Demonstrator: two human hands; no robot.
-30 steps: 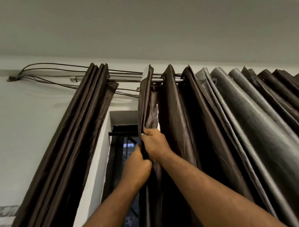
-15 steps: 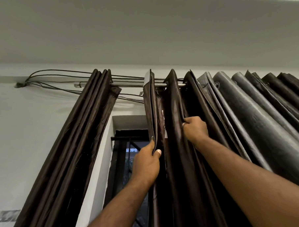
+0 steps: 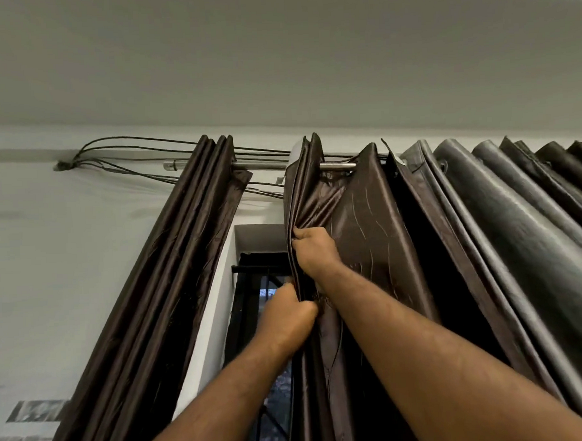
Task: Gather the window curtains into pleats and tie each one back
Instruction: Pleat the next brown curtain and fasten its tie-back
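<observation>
Brown satin, the right-hand curtain (image 3: 366,223) hangs from a metal rod (image 3: 264,164) just under the ceiling (image 3: 275,54). Its leading folds are bunched together at the edge of the window (image 3: 253,305), and the rest fans out in loose pleats to the right. The right hand (image 3: 314,249) is curled tight on those bunched folds. The left hand (image 3: 287,315), just below on the same edge, seems to pinch it too, though its fingertips are hidden by cloth. A second curtain (image 3: 172,275) hangs gathered at the left, well apart, with black cables (image 3: 130,150) strung along the rod
</observation>
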